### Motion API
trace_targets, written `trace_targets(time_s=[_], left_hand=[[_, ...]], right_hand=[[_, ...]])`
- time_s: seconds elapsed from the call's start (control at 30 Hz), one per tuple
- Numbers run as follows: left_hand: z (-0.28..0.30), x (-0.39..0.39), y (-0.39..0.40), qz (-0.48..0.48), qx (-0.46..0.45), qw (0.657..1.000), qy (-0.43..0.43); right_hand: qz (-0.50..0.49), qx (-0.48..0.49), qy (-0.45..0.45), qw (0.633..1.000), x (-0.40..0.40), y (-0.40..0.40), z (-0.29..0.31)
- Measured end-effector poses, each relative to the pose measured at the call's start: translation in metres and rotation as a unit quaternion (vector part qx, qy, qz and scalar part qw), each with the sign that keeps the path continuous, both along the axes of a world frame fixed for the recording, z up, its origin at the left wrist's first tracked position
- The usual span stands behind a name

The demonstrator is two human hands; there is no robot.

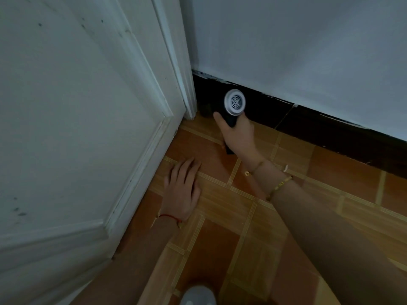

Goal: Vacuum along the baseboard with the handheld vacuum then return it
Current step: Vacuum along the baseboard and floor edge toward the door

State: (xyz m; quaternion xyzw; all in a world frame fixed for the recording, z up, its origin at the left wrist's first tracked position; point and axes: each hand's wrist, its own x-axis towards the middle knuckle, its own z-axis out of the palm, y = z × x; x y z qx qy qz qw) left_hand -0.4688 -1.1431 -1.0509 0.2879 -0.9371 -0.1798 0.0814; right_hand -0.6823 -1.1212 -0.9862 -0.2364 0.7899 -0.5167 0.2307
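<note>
My right hand (239,134) grips the handheld vacuum (234,105), a dark body with a round white vented rear cap facing me. Its front end points down toward the black baseboard (308,119) near the corner by the door frame; the nozzle is hidden against the dark strip. My left hand (182,188) rests flat on the orange tiled floor (220,238), fingers straight, beside the white door.
A white panelled door (77,128) fills the left side and its frame (187,89) meets the baseboard at the corner. A white wall (297,45) rises above the baseboard. A pale rounded object (198,296) shows at the bottom edge.
</note>
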Motion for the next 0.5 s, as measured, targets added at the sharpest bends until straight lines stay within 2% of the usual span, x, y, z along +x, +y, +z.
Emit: trace_targets(time_s=[0.27,0.5], left_hand=[[0.0,-0.001,-0.001,0.0,0.011,1.0,0.008],[-0.001,0.002,-0.001,-0.003,0.01,1.0,0.02]], right_hand=[[-0.052,0.034,0.046,0.997,-0.004,0.038,-0.003],[-0.01,0.024,0.01,1.0,0.003,0.011,0.012]])
